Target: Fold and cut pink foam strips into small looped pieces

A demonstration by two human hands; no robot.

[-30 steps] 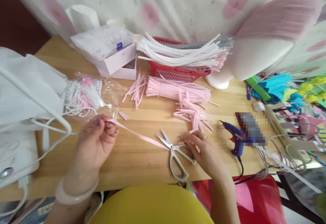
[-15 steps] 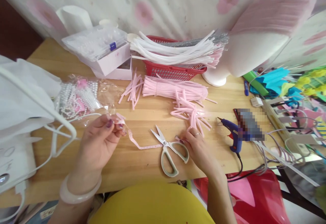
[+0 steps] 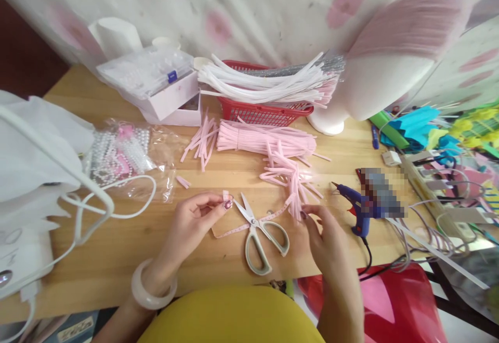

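My left hand (image 3: 197, 221) pinches the end of a pink measuring tape (image 3: 237, 229) between thumb and fingertips. The tape loops down and runs right, passing by the scissors (image 3: 253, 223) toward the pink pipe cleaners. Those scissors lie half open, pale handles toward me, blades beside my left fingertips. At the lower end of a loose pile of pink pipe cleaners (image 3: 290, 174), my right hand (image 3: 323, 234) has thumb and forefinger closed on the tips. Short pink pieces (image 3: 183, 182) lie on the table beyond my left hand.
Behind lie a tied pink pipe-cleaner bundle (image 3: 265, 139), more cut pieces (image 3: 200, 143) and a red basket (image 3: 261, 114) of stems. Bagged pearl beads (image 3: 125, 153) and a white cable are left. A blue glue gun (image 3: 356, 202) with cords and a power strip (image 3: 423, 187) are right.
My left hand has moved right, bringing the tape end near the scissor blades. The short pink pieces now lie uncovered where it was. My right hand has shifted slightly right, to the pile's lower tips.
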